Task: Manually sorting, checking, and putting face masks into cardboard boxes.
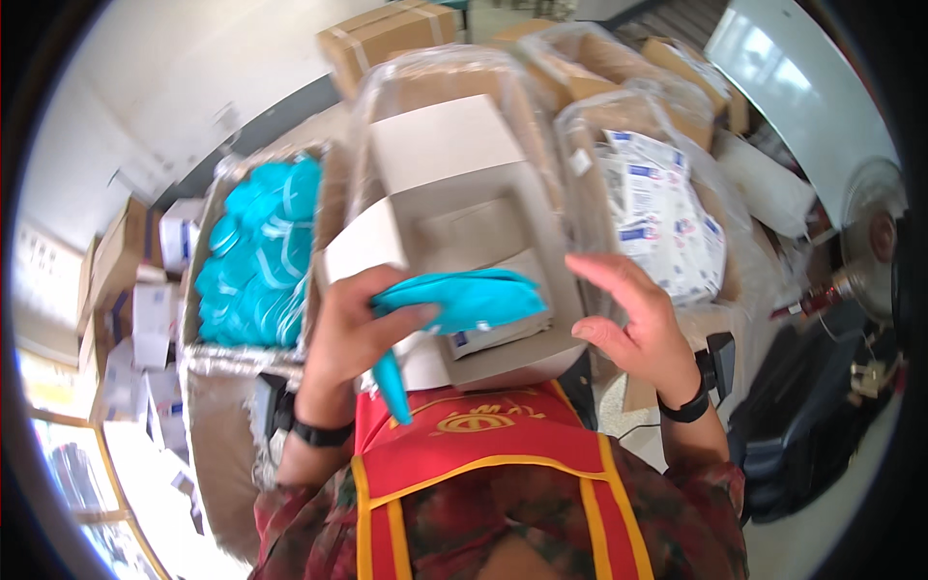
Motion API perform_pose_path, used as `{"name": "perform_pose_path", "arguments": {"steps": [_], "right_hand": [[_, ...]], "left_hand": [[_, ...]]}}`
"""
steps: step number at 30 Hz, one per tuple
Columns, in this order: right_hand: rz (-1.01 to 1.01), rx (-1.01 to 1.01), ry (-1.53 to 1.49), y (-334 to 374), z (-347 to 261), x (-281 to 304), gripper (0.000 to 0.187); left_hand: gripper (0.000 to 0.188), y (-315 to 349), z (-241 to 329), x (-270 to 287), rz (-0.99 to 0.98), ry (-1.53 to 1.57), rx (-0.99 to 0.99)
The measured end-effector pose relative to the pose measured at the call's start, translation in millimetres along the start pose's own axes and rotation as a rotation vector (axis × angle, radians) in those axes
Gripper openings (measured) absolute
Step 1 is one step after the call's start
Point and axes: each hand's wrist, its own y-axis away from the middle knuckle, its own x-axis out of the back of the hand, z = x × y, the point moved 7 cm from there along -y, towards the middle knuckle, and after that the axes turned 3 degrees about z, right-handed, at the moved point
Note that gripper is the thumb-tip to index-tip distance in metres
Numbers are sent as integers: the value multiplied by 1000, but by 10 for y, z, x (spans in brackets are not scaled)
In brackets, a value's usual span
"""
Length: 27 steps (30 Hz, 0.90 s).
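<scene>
My left hand [343,333] is closed around some teal face masks [474,298], thumb on top. They stick out to the right over an open white carton [447,145], and one teal end hangs below the hand. To the right of the masks, my right hand [633,314] is open, thumb and fingers apart and nothing in them. Inside the carton, partly hidden by the held masks, lies a white packet with a blue mark [498,333]. At the left, a large box holds a heap of teal face masks [261,256] with white straps.
A plastic-lined box at the right holds several white and blue packets [667,217]. More cardboard boxes [387,43] stand at the back. A fan [878,237] and a black chair [802,425] are at the far right. Small white boxes [155,324] are stacked at the far left.
</scene>
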Motion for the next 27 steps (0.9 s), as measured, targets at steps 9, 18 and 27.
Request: {"name": "perform_pose_path", "arguments": {"steps": [9, 18, 27], "right_hand": [[-42, -192, -316, -400, 220, -749, 30], [-21, 25, -45, -498, -351, -1042, 26], [-107, -136, -436, -606, -174, -968, 20]], "left_hand": [[42, -3, -53, 146, 212, 457, -2], [39, -57, -313, 194, 581, 737, 77], [49, 109, -340, 578, 411, 1064, -140]]}}
